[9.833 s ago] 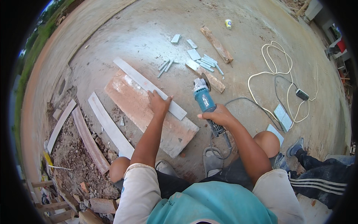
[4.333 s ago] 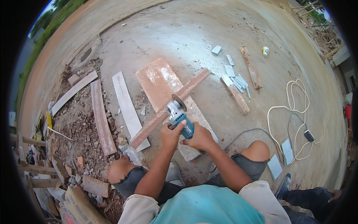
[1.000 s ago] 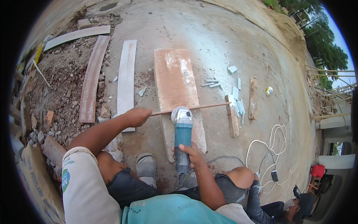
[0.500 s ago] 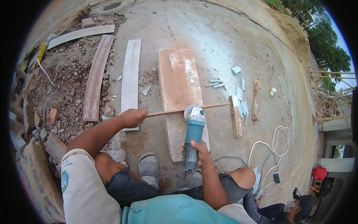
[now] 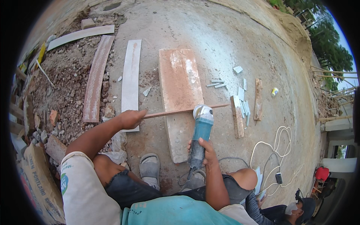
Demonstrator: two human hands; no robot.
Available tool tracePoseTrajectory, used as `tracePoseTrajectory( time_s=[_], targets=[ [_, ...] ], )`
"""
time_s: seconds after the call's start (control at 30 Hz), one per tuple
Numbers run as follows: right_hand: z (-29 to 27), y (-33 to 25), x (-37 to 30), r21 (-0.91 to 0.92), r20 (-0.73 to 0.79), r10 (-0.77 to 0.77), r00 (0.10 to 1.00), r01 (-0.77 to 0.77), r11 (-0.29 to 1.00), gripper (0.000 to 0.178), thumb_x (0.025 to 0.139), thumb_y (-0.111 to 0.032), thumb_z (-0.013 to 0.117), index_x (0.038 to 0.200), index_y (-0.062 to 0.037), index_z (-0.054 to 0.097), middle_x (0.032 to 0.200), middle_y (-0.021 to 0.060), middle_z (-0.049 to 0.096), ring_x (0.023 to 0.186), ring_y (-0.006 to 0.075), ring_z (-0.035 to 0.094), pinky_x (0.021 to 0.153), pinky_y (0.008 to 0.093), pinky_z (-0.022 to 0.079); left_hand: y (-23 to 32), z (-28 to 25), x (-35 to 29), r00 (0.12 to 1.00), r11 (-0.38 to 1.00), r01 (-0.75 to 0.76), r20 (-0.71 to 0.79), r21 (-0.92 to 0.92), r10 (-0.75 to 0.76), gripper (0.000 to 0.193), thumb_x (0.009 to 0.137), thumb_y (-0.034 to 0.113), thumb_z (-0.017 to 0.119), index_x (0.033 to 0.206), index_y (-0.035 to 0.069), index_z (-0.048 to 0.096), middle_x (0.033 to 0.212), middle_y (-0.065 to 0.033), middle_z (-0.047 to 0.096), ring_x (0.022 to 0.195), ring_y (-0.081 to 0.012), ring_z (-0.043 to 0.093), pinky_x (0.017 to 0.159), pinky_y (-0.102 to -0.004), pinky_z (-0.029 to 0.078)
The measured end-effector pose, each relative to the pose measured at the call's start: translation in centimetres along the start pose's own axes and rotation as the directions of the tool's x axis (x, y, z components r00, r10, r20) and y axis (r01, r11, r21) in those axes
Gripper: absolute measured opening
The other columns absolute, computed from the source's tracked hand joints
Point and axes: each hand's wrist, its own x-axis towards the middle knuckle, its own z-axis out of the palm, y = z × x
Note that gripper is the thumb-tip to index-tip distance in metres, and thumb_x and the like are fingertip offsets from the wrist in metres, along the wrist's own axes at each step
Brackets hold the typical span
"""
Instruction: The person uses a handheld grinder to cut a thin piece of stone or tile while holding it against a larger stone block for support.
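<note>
My left hand (image 5: 132, 119) is closed on the left end of a long, narrow tile strip (image 5: 168, 113). The strip lies across a dusty reddish block (image 5: 180, 86), and its far right end reaches a short wooden piece (image 5: 237, 117). In my right hand (image 5: 207, 150) is a blue angle grinder (image 5: 201, 131), gripped by its dark rear body. The grinder's metal head meets the strip near the block's right edge; its guard hides where the disc touches.
A white plank-like tile (image 5: 130, 82) and a brown one (image 5: 98, 80) lie left, beside rubble (image 5: 69, 75). Pale tile offcuts (image 5: 243, 105), another wooden piece (image 5: 258, 99) and a looped cable (image 5: 279, 146) are at right. A masked person (image 5: 296, 208) sits lower right.
The grinder has slid right along the strip, from the block's middle to its right edge. My left hand has shifted slightly left with the strip.
</note>
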Motion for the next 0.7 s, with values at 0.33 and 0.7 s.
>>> tracePoseTrajectory(
  time_s=[0.33, 0.7],
  targets=[
    [-2.3, -0.7, 0.7, 0.089, 0.012, 0.037, 0.999, -0.038, 0.995, 0.053, 0.086, -0.041, 0.067, 0.106, 0.0067, 0.060, 0.087, 0.0182, 0.067, 0.074, 0.0266, 0.069, 0.069, 0.0367, 0.059, -1.3, 0.5, -0.9, 1.000, 0.999, 0.007, -0.001, 0.054, -0.007, 0.021, 0.088, 0.015, 0.058, 0.098, 0.004, 0.044, 0.075, -0.0223, 0.061, 0.073, -0.0461, 0.060, 0.064, -0.0544, 0.047],
    [-0.7, -0.3, 0.4, 0.020, 0.051, 0.082, 0.995, -0.083, 0.996, 0.048, 0.085, -0.035, 0.070, 0.104, 0.0072, 0.060, 0.089, 0.0176, 0.068, 0.073, 0.0245, 0.070, 0.065, 0.0361, 0.060, -1.4, 0.2, -0.9, 0.999, 0.999, -0.026, -0.017, 0.030, 0.027, 0.021, 0.090, 0.015, 0.058, 0.098, 0.003, 0.044, 0.074, -0.0224, 0.061, 0.072, -0.0461, 0.060, 0.064, -0.0536, 0.047]
  ],
)
